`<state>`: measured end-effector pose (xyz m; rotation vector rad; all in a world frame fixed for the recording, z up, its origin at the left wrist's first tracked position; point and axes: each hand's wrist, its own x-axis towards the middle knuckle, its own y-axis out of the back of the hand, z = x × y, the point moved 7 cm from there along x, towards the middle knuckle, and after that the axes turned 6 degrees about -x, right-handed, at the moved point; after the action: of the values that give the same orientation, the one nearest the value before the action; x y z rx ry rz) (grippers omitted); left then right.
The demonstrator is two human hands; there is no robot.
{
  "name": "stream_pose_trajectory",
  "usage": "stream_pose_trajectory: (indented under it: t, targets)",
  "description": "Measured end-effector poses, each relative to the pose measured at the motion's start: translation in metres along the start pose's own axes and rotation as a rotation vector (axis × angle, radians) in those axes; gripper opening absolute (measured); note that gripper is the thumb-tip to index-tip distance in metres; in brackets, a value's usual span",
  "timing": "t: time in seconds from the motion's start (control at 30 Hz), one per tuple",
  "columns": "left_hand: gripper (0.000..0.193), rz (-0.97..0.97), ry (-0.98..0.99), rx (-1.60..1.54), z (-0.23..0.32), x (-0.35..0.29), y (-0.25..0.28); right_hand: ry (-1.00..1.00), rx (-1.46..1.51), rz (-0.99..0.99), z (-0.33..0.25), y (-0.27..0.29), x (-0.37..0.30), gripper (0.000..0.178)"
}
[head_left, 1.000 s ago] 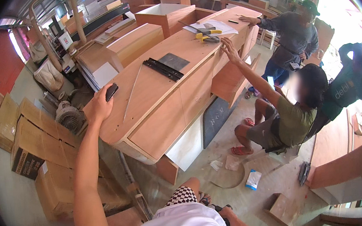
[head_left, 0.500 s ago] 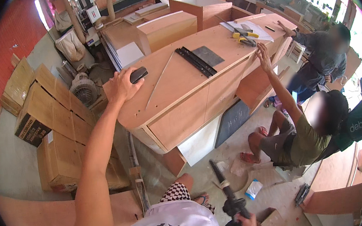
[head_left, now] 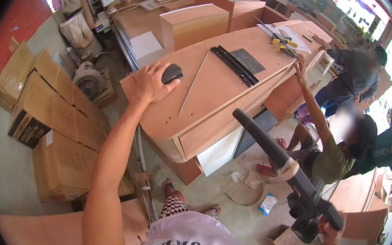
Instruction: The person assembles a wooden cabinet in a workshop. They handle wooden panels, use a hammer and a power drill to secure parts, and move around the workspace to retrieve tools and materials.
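My left hand (head_left: 152, 82) rests on the curved end of a long wooden cabinet's top (head_left: 199, 105), its thumb and fingers around a black palm-sized block (head_left: 172, 74). In my right hand (head_left: 330, 231), at the lower right, is the handle of a black blower (head_left: 304, 197). Its long nozzle, wrapped with pale tape, points up and left toward the cabinet's front. Across the cabinet top lie a thin rod (head_left: 195, 82), black drawer slides (head_left: 234, 66) and a dark flat plate (head_left: 249, 61). Yellow-handled tools (head_left: 284, 44) sit on white paper farther along.
A person in an olive shirt (head_left: 329, 161) crouches at right, one hand at the cabinet edge. Another person in dark clothes (head_left: 357, 69) stands beyond, a hand on the top. Cardboard boxes (head_left: 65, 155) are stacked at left beside a motor (head_left: 90, 81). An open box (head_left: 287, 242) stands near the blower.
The blower in my right hand has swung up and to the right, its nozzle now nearer the cabinet. My left hand stays around the black block. The view has shifted slightly.
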<state>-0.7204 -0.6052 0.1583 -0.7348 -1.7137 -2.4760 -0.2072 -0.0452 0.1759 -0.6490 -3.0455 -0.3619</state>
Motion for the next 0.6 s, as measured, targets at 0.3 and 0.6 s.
stream_pose_trajectory:
  t: [0.3, 0.6]
  targets:
    - [0.074, -0.325, -0.206, 0.148, 0.012, 0.023, -0.005, 0.394, -0.892, 0.166, -0.171, -0.107, 0.015, 0.064]
    - [0.072, -0.261, -0.456, -0.186, 0.003, 0.025, -0.026, 0.315, -1.019, 0.328, -0.311, -0.275, 0.018, 0.060]
